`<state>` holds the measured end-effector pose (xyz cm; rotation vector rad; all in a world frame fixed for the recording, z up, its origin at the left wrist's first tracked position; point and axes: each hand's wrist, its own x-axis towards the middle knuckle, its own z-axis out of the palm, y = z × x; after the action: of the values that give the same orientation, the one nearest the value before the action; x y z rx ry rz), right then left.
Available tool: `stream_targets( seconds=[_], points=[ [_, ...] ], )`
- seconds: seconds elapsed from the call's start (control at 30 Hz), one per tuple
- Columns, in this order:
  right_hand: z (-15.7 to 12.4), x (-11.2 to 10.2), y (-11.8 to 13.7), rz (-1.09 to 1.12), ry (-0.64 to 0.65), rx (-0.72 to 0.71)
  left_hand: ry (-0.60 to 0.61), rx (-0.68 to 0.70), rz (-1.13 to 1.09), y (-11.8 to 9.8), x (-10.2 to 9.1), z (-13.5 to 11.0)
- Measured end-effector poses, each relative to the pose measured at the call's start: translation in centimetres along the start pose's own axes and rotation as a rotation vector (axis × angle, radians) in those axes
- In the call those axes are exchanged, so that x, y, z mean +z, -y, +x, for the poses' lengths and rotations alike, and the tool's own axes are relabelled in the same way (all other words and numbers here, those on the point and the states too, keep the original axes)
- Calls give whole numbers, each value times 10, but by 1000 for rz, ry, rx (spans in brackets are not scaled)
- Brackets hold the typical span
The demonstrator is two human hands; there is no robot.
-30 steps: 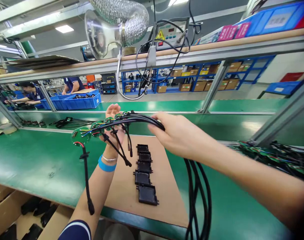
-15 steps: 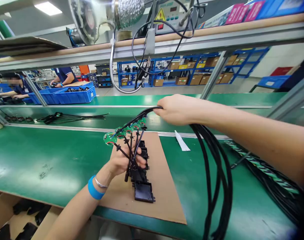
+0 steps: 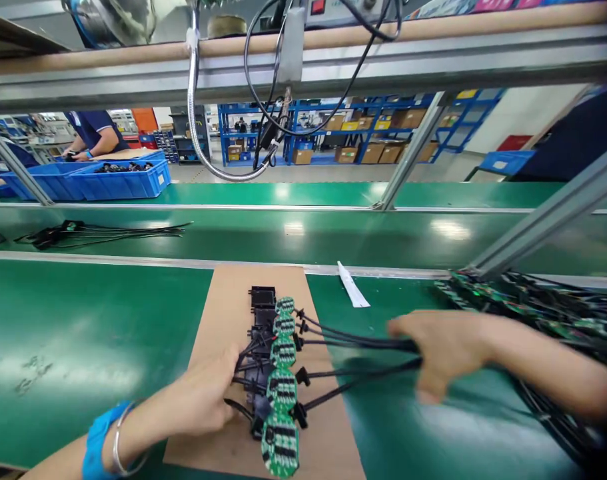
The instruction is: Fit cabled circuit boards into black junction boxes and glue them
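A row of several round green circuit boards [image 3: 283, 389] lies over the brown cardboard, component side up. Next to and partly under them is a line of black plastic housings [image 3: 262, 297]. My left hand [image 3: 206, 390], low at the left of the row, is closed around thin black leads coming from that side. Black cables [image 3: 353, 342] with small grommets run from the boards to the right. Their far ends meet my right hand [image 3: 443, 347], which is smeared by motion; whether it grips them cannot be made out.
Many more boards and black cables [image 3: 548, 327] lie heaped at the right. A white paper strip [image 3: 353, 285] sits behind the cardboard sheet [image 3: 218, 313]. A metal shelf rail [image 3: 363, 63] crosses overhead with a hanging hose [image 3: 196, 127]. Across the bench are blue bins [image 3: 133, 180] and co-workers.
The boards have come down from the air onto the cardboard and now run lengthwise away from me. My right hand has dropped to the lower right; its hanging cable loop no longer shows.
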<state>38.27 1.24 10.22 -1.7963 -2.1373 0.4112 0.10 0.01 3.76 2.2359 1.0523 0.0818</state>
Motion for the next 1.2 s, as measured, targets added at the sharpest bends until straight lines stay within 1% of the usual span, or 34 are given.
stream_targets(
  seconds=[0.03, 0.07, 0.13, 0.2, 0.23, 0.3, 0.37, 0.43, 0.47, 0.5, 0.53, 0.57, 0.6, 0.67, 0.7, 0.73, 0.8, 0.87, 0.93, 1.0, 1.07, 1.1, 1.13, 1.2],
  points=[
    [9, 18, 9, 48, 179, -89, 12, -7, 31, 2, 7, 3],
    [20, 35, 21, 113, 279, -158, 19, -11, 51, 4, 12, 6],
    [46, 65, 44, 283, 276, -208, 24, -22, 44, 9, 15, 8],
    [68, 89, 56, 372, 300, -211, 72, -36, -42, 12, 9, 9],
    [75, 99, 58, 394, 320, -211, 116, -34, -118, 13, 4, 10],
    [79, 115, 55, 417, 340, -213, 215, -12, -330, 16, -6, 15],
    [76, 125, 49, 430, 309, -259, 266, -21, -582, 20, -10, 25],
    [71, 130, 45, 413, 255, -362, 224, -112, -760, 26, -8, 35],
    [70, 130, 44, 412, 229, -394, 181, -171, -793, 30, -6, 39],
    [71, 129, 41, 425, 215, -393, 134, -219, -796, 34, -6, 43],
    [73, 127, 38, 456, 227, -361, 91, -247, -774, 38, -7, 47],
    [76, 124, 34, 501, 265, -306, 47, -255, -718, 42, -11, 50],
    [81, 120, 30, 536, 314, -256, -12, -252, -608, 47, -16, 53],
    [91, 114, 19, 538, 384, -216, -173, -236, -292, 56, -30, 60],
    [96, 113, 14, 508, 384, -216, -259, -228, -133, 61, -37, 65],
    [101, 113, 10, 467, 351, -214, -333, -221, -1, 65, -43, 70],
    [110, 118, 5, 383, 240, -201, -413, -221, 128, 75, -49, 82],
    [117, 127, 4, 311, 155, -207, -441, -226, 196, 84, -46, 91],
    [120, 135, 4, 236, 103, -233, -461, -227, 275, 89, -40, 96],
    [117, 138, 8, 171, 66, -248, -476, -226, 339, 90, -34, 93],
    [107, 136, 16, 118, 21, -247, -485, -194, 365, 83, -29, 85],
    [99, 133, 21, 99, 7, -253, -460, -153, 335, 77, -26, 79],
    [90, 131, 28, 88, 15, -263, -404, -102, 271, 69, -23, 73],
    [71, 127, 43, 96, 116, -293, -228, -6, 83, 54, -16, 62]
  ],
)
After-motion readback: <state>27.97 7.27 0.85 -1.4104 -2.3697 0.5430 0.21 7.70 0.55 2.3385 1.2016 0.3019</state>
